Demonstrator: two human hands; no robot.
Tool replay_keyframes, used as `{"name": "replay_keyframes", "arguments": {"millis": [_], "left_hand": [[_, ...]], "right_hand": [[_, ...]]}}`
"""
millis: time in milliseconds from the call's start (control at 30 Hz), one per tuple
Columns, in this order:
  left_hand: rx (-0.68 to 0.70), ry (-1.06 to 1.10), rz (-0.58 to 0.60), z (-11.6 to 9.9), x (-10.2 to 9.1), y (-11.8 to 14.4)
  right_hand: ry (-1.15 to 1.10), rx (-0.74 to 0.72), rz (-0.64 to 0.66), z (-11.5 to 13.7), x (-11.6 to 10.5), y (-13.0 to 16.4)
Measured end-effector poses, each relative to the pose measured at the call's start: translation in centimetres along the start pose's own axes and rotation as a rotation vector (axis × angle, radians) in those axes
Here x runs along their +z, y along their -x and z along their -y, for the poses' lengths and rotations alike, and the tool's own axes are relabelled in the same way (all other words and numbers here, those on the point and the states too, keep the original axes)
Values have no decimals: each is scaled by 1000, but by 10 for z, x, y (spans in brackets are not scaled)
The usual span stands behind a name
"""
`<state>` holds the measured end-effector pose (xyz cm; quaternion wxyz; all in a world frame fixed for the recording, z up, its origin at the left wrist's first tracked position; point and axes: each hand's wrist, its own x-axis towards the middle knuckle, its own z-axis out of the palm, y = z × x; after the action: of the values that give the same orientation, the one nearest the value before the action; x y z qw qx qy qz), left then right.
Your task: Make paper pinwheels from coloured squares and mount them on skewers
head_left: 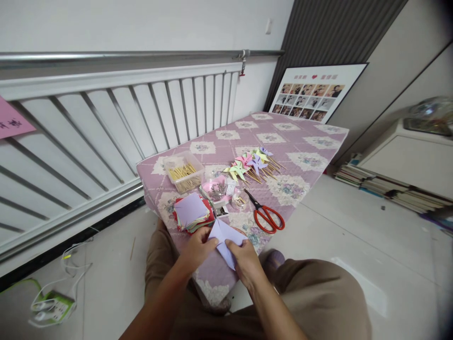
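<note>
Head view: left hand and right hand both pinch folded lilac paper at near table edge. Paper stack just beyond; red scissors right of it, apart.

Lilac paper at lower centre; red-handled scissors to its right; a purple floral quilt mid-frame; pink, yellow and green pinwheels above.

The scene was evenly and softly lit, bright daylight with only faint shadows. Wide-angle distortion bent the wall rail and stretched the corners (the right edge darkened into vignette). The centre stayed sharp; the margins blurred slightly.
</note>
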<state>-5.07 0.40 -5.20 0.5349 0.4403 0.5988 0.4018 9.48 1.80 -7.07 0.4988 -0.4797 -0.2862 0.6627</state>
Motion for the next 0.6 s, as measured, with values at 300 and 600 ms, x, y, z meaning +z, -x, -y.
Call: {"name": "replay_keyframes", "arguments": {"millis": [300, 600], "left_hand": [[-236, 645, -102, 18, 39, 23], [-208, 855, -174, -1, 51, 10]], "right_hand": [[-50, -77, -88, -7, 7, -3], [-82, -73, -57, -8, 11, -1]]}}
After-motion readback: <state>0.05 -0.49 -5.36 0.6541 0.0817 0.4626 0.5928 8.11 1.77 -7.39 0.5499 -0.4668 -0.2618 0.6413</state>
